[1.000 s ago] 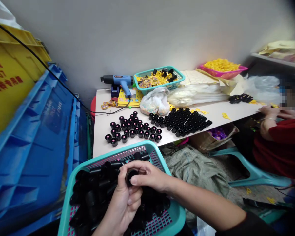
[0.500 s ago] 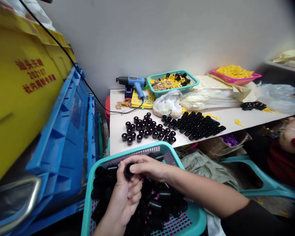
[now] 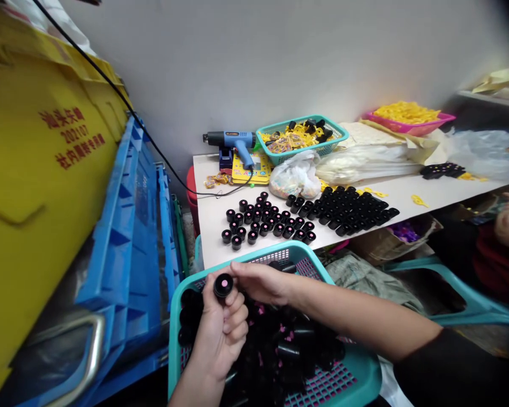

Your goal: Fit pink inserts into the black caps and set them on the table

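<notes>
My left hand [image 3: 223,339] is closed around a small black plastic cylinder [image 3: 223,286], its round end with a pink dot facing up at me. Beside it, my right hand [image 3: 266,284] has its thumb stretched out near the cylinder's rim; its other fingers are partly hidden, and it grips nothing that I can see. Both hands are over a teal basket [image 3: 175,345] holding many loose black cylinders [image 3: 288,351] and small pink bits. On the table beyond stand rows of black cylinders [image 3: 288,230], several with pink dots on top.
The white table [image 3: 212,253] carries a blue heat gun [image 3: 237,140], a teal basket [image 3: 343,134] of yellow and black parts, a plastic bag [image 3: 294,176] and a pink tray [image 3: 411,129] of yellow pieces. Blue crates [image 3: 119,237] and a yellow bin [image 3: 29,186] rise at left. Another person sits at right.
My right thumb has come off the cylinder's top, and the pink dot now shows there. The right hand has drawn slightly right. The view has shifted a little.
</notes>
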Demonstrator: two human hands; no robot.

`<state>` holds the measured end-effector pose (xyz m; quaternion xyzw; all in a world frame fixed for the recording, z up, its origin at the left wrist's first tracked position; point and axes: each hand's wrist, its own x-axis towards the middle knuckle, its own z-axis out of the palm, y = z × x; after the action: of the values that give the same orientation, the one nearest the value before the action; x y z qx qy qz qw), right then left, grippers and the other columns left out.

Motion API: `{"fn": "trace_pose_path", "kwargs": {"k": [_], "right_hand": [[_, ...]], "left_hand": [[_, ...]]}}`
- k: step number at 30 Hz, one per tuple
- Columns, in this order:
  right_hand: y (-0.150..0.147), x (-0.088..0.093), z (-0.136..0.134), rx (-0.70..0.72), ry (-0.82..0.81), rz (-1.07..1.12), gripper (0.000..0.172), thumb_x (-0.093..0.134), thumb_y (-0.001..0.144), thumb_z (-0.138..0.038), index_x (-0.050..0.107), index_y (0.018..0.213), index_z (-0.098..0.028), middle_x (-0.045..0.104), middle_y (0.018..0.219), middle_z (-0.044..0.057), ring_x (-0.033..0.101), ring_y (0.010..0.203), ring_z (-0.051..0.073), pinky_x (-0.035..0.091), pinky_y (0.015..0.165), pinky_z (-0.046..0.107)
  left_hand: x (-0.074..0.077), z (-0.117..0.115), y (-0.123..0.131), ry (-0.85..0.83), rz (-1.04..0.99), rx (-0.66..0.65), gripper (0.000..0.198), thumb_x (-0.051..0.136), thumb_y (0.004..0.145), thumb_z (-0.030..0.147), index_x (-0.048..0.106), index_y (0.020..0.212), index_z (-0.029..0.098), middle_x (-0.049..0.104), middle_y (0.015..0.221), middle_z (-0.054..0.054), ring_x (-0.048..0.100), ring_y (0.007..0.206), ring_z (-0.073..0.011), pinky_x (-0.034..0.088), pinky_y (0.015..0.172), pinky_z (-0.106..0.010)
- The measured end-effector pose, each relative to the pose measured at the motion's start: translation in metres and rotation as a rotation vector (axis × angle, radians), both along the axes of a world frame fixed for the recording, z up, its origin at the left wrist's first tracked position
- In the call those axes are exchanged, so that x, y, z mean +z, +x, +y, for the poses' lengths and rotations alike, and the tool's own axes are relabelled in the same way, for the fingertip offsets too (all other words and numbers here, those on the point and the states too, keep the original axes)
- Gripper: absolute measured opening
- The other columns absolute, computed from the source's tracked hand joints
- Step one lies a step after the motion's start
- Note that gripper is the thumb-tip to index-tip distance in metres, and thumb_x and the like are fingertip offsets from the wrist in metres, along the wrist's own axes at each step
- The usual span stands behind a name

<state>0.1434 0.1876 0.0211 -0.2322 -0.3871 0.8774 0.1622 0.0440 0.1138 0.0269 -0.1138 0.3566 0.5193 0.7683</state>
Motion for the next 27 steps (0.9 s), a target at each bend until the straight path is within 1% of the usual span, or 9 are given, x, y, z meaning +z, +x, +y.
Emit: {"fn": "trace_pose_path", "kwargs": {"k": [5,8,10,13,16,19,21,23,27], "right_hand": [[-0.007,0.0,-0.003,-0.024,0.108,-0.057,0.04,0.073,0.063,-0.035,0.067,0.096,-0.014,0.063,0.073,-0.001,0.054,0.062,0.007,0.043,0.07,0.023],[-0.011,0.005,-0.001,0.006,0.286,-0.151,0.036,0.061,0.075,-0.032,0.063,0.107,-0.015,0.063,0.076,0.0,0.054,0.062,0.009,0.045,0.07,0.026],[-0.013,0.012,0.002,0.041,0.594,-0.222,0.041,0.052,0.079,-0.027,0.056,0.118,-0.016,0.064,0.091,0.005,0.057,0.075,0.012,0.046,0.077,0.03],[-0.018,0.028,0.008,0.105,1.231,-0.241,0.052,0.059,0.075,-0.023,0.05,0.125,-0.012,0.057,0.115,0.013,0.052,0.102,0.019,0.039,0.094,0.034],[-0.029,0.04,0.022,0.243,1.577,-0.223,0.04,0.06,0.076,-0.022,0.059,0.113,-0.006,0.06,0.108,0.014,0.055,0.098,0.018,0.041,0.09,0.027],[-0.046,0.044,0.053,0.26,1.69,-0.347,0.033,0.054,0.082,-0.022,0.059,0.112,-0.01,0.062,0.104,0.009,0.056,0.092,0.014,0.042,0.084,0.022],[-0.057,0.038,0.083,0.192,1.744,-0.626,0.033,0.053,0.082,-0.021,0.057,0.115,-0.014,0.059,0.111,0.008,0.055,0.097,0.014,0.04,0.086,0.023],[-0.066,0.027,0.114,0.185,1.73,-0.774,0.031,0.053,0.08,-0.015,0.059,0.111,-0.01,0.058,0.112,0.014,0.056,0.094,0.02,0.041,0.082,0.031],[-0.068,0.003,0.152,0.257,1.702,-0.916,0.017,0.066,0.068,-0.013,0.067,0.085,-0.008,0.066,0.093,0.017,0.056,0.093,0.029,0.034,0.086,0.045]], "left_hand": [[-0.004,0.0,-0.001,-0.004,0.094,0.024,0.053,0.052,0.072,0.065,0.036,0.054,0.017,0.025,0.04,0.011,0.018,0.026,0.0008,0.013,0.024,-0.01],[-0.003,0.002,-0.004,-0.028,0.084,0.029,0.053,0.049,0.074,0.066,0.036,0.054,0.018,0.026,0.04,0.011,0.02,0.026,0.0007,0.013,0.023,-0.01],[-0.001,0.004,-0.008,-0.037,0.095,0.053,0.05,0.05,0.076,0.062,0.038,0.056,0.017,0.028,0.039,0.011,0.021,0.025,0.0006,0.014,0.023,-0.009],[-0.001,0.008,-0.014,-0.008,0.158,0.13,0.035,0.057,0.078,0.05,0.047,0.067,0.018,0.033,0.041,0.011,0.022,0.024,0.0001,0.016,0.023,-0.009],[-0.004,0.008,-0.021,-0.004,0.161,0.187,0.037,0.05,0.082,0.051,0.044,0.064,0.019,0.03,0.041,0.01,0.025,0.025,-0.0018,0.017,0.023,-0.011],[-0.01,0.005,-0.026,0.016,0.053,0.15,0.045,0.036,0.087,0.053,0.037,0.057,0.018,0.029,0.043,0.008,0.027,0.028,-0.0029,0.017,0.025,-0.012],[-0.013,0.003,-0.028,0.037,-0.04,0.109,0.041,0.033,0.091,0.041,0.038,0.058,0.018,0.03,0.045,0.007,0.029,0.029,-0.0029,0.017,0.026,-0.012],[-0.015,0.0,-0.03,0.056,-0.125,0.096,0.038,0.031,0.093,0.03,0.038,0.058,0.017,0.033,0.047,0.006,0.031,0.032,-0.0028,0.019,0.028,-0.011],[-0.012,-0.003,-0.03,0.107,-0.205,0.134,0.036,0.029,0.093,0.021,0.044,0.061,0.015,0.041,0.052,0.004,0.04,0.038,-0.0031,0.028,0.031,-0.01]]}}
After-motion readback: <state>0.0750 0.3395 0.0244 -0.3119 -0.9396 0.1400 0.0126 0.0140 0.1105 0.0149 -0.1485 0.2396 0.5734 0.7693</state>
